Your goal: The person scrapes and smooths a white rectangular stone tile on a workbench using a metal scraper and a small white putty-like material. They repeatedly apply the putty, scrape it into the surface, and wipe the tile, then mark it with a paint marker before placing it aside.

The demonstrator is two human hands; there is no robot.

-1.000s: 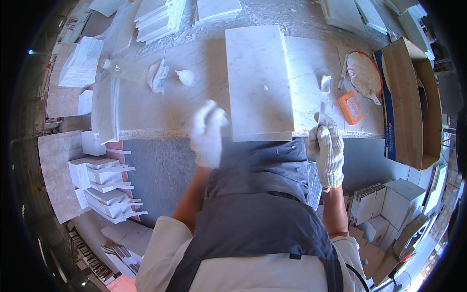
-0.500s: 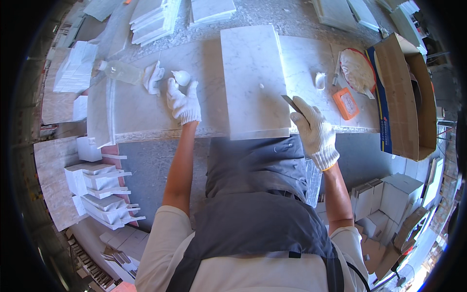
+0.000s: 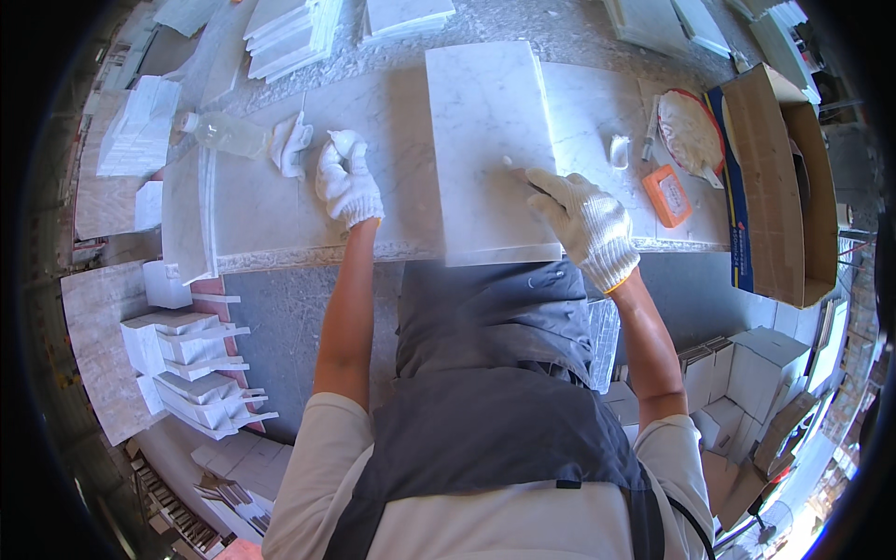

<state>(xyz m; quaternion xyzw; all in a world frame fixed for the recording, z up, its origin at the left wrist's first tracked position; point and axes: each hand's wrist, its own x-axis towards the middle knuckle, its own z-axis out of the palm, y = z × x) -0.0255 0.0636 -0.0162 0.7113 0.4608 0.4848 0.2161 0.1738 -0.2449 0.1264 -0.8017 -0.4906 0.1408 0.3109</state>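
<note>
A white marble slab [image 3: 485, 140] lies on the marble-topped bench [image 3: 401, 201] in front of me. My right hand [image 3: 583, 217], in a white knit glove, rests on the slab's near right part and pinches what looks like a thin dark tool. The tool's tip points at a small white blob [image 3: 509, 161] on the slab. My left hand [image 3: 347, 187], also gloved, reaches out to the left of the slab. Its fingers curl around a white crumpled wad [image 3: 343, 142] on the bench.
A plastic bottle [image 3: 219, 133] and a white rag [image 3: 291, 145] lie left of my left hand. To the right sit a small white lump [image 3: 619, 149], an orange box [image 3: 666, 194], a red-rimmed dish of white paste [image 3: 691, 131] and an open cardboard box [image 3: 784, 187]. Tile stacks [image 3: 289, 33] line the far side; marble offcuts [image 3: 187, 364] are stacked low on the left.
My left hand has moved forward from the bench's near edge to the white wad. My right hand has come from the slab's right edge onto its surface.
</note>
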